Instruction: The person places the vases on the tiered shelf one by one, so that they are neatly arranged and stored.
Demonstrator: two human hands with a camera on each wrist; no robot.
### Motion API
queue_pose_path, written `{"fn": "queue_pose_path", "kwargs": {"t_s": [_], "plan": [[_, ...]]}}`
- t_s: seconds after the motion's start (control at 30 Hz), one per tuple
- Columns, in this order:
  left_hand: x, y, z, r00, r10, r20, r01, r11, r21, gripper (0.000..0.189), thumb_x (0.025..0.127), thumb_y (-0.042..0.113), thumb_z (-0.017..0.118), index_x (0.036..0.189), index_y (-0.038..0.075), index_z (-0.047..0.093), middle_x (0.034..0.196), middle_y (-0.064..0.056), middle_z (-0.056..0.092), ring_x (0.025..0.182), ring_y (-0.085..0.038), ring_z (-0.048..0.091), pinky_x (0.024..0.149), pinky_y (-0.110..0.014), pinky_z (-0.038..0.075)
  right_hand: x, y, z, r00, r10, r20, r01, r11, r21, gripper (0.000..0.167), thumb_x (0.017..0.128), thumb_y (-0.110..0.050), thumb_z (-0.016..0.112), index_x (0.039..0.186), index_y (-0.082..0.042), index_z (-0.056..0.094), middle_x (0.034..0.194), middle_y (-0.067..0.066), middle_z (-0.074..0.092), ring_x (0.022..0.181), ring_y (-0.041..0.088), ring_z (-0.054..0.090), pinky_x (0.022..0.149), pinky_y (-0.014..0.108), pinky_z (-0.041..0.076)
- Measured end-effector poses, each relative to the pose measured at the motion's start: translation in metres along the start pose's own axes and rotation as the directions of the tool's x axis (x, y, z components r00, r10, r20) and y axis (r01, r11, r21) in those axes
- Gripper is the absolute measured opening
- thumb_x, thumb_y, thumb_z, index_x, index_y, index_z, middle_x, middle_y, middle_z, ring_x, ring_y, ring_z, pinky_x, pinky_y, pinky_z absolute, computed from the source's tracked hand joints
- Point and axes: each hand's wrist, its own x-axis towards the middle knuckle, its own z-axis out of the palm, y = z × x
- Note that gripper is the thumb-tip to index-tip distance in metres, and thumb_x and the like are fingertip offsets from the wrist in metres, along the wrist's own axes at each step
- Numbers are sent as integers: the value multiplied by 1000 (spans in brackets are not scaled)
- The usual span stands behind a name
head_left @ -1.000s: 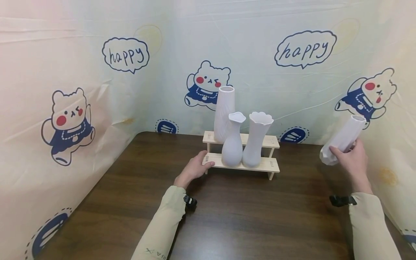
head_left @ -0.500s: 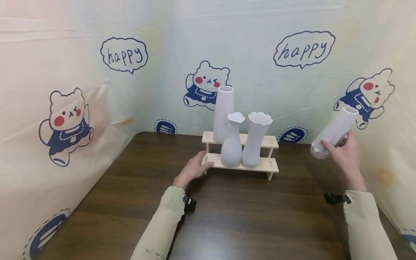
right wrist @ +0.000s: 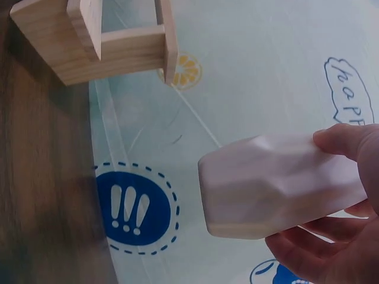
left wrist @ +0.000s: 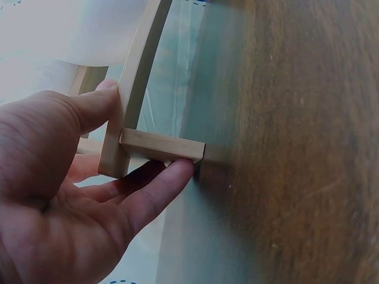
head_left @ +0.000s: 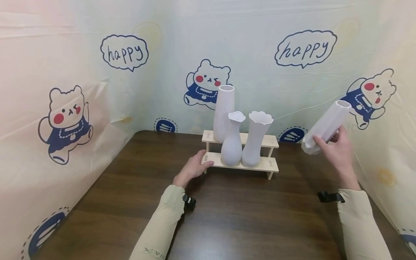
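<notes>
My right hand (head_left: 336, 151) holds a white faceted vase (head_left: 326, 126) in the air, tilted with its mouth up and to the right. In the right wrist view, thumb and fingers are on opposite sides of this vase (right wrist: 278, 186). My left hand (head_left: 194, 167) grips the left end of a two-step wooden stand (head_left: 240, 164); in the left wrist view the thumb lies on the lower board (left wrist: 133, 83) and fingers reach its leg. A tall white vase (head_left: 224, 115) stands on the upper step. Two more, one narrow-necked (head_left: 232, 146) and one with a scalloped rim (head_left: 256, 141), stand on the lower step.
The stand rests on a dark brown wooden table (head_left: 227, 213). A printed curtain (head_left: 253, 47) with cartoon bears and "happy" bubbles hangs behind the table and along both sides. Dark straps with small devices sit at both wrists.
My right hand has carried the faceted vase left and upward, towards the stand. My left hand keeps its hold on the stand, which stays in place with its vases.
</notes>
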Motion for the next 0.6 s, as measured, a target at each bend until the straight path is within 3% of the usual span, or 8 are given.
{"fn": "queue_pose_path", "kwargs": {"t_s": [0.1, 0.17, 0.3, 0.43, 0.53, 0.6], "plan": [[0, 0, 0, 1000, -7, 4, 7, 1000, -5, 70, 95, 41, 63, 151, 10, 33, 146, -15, 50, 124, -29, 54, 108, -50, 41, -2, -4, 3, 1000, -13, -21, 13, 1000, -4, 79, 88, -33, 73, 153, -24, 29, 143, 16, 49, 114, 35, 53, 76, 13, 44], [0, 0, 0, 1000, -17, 10, 18, 1000, -14, 72, 95, 43, 63, 152, 11, 33, 148, -14, 48, 127, -30, 52, 110, -51, 39, -3, -6, 4, 1000, -15, -23, 15, 1000, 1, 79, 88, -33, 73, 153, -24, 29, 143, 17, 49, 113, 34, 53, 71, 7, 38], [-1, 1, 0, 999, -38, 16, 38, 999, -24, 73, 94, 44, 63, 152, 12, 32, 150, -13, 45, 131, -30, 49, 112, -52, 37, -6, -11, 7, 1000, -14, -28, 14, 1000, 6, 81, 87, -33, 74, 153, -22, 28, 142, 17, 50, 112, 34, 54, 69, 5, 38], [-1, 0, -1, 999, -39, 10, 39, 999, -25, 72, 94, 43, 63, 152, 12, 32, 149, -14, 46, 129, -30, 50, 111, -52, 38, -4, -18, 13, 998, -31, -59, 32, 999, 28, 80, 85, -29, 76, 152, -20, 32, 136, 18, 54, 101, 12, 56, 68, 3, 38], [-1, 0, -1, 999, -33, 6, 33, 999, -21, 71, 94, 43, 63, 151, 12, 33, 148, -14, 47, 128, -30, 51, 110, -51, 38, -2, -23, 17, 996, -56, -75, 59, 997, 50, 78, 84, -26, 77, 150, -21, 36, 133, 17, 56, 93, -2, 50, 67, 4, 40], [-1, 0, -1, 1000, -24, 4, 24, 1000, -19, 70, 94, 43, 63, 151, 12, 34, 146, -14, 49, 126, -29, 53, 109, -51, 40, -1, -26, 19, 995, -70, -72, 74, 996, 59, 77, 84, -26, 77, 150, -23, 36, 134, 18, 55, 94, -1, 51, 67, 4, 40]]}}
